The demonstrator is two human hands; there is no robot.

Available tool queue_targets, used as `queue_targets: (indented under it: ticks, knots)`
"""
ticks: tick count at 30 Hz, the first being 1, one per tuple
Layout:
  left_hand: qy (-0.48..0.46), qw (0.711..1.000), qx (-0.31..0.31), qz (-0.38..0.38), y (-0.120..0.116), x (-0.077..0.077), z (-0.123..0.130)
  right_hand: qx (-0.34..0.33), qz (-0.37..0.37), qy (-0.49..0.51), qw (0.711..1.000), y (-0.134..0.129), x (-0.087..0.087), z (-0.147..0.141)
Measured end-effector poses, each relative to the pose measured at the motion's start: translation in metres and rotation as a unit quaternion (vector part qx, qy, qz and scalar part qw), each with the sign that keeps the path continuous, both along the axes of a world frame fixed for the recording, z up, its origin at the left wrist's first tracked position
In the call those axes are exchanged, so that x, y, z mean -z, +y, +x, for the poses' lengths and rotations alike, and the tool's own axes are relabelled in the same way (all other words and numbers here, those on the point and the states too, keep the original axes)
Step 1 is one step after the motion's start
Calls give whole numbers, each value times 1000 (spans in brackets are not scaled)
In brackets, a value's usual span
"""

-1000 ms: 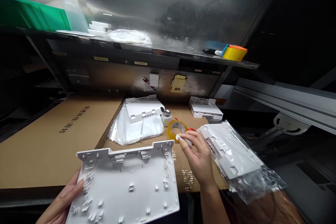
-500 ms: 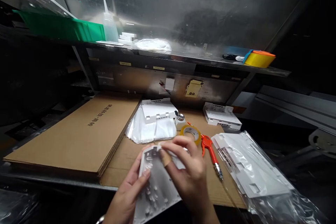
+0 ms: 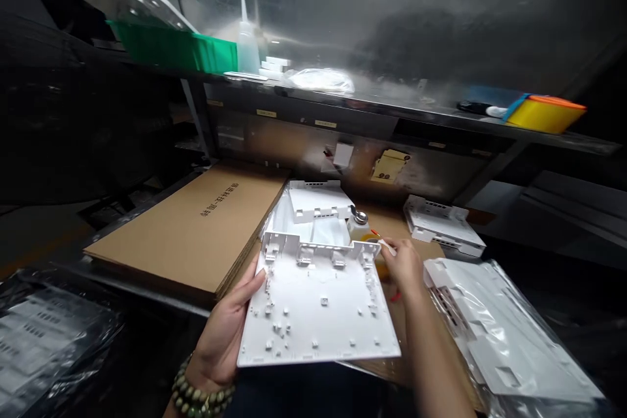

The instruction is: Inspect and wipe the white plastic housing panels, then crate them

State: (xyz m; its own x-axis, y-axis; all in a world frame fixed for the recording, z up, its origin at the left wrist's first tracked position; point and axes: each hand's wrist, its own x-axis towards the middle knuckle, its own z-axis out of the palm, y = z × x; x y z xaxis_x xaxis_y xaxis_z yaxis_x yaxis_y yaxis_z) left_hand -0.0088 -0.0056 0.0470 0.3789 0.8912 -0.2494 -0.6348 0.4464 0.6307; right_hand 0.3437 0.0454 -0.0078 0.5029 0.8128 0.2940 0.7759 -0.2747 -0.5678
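Observation:
A white plastic housing panel [image 3: 328, 323] is tilted before me, its inner face with small posts and clips towards me. My left hand [image 3: 230, 323] grips its left edge, thumb on the inner face. At the panel's upper right corner, my right hand [image 3: 404, 264] pinches a small white piece [image 3: 386, 247], perhaps a wipe; its exact kind is unclear. Behind the panel stands a small bottle with a metal cap [image 3: 360, 218]. The yellow tape roll [image 3: 373, 237] is mostly hidden behind the panel and right hand. Only a bit of the red air gun [image 3: 396, 297] shows beside my right forearm.
Flat cardboard [image 3: 181, 228] is stacked at the left. Further white housings lie at the back [image 3: 321, 201] and back right [image 3: 443, 225]. Bagged white housings [image 3: 514, 333] lie at the right, others [image 3: 39, 333] at lower left. A metal shelf [image 3: 382, 106] spans the back.
The panel has turned from a steep, edge-on tilt to face me broadly. My right hand has moved right, to its upper right corner. The camera view has swung left.

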Motion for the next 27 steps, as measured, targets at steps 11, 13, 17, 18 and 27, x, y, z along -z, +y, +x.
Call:
queue_targets:
  ticks: [11, 13, 17, 18, 27]
  knots:
    - [-219, 955, 200, -14, -1, -15, -9, -5, -78, -90, 993, 18, 39, -1]
    - [-224, 951, 211, -12, 0, -13, -12, 3, -57, -90, 994, 5, 39, 8]
    - [-225, 951, 209, -17, 0, -12, -15, 55, -25, -68, 996, -42, 44, 36]
    - [-225, 952, 207, -22, 0, -13, -15, 70, -28, -59, 995, -56, 48, 44]
    - [-257, 938, 231, -30, 1, -5, -27, 54, -91, -17, 994, -123, 95, 50]
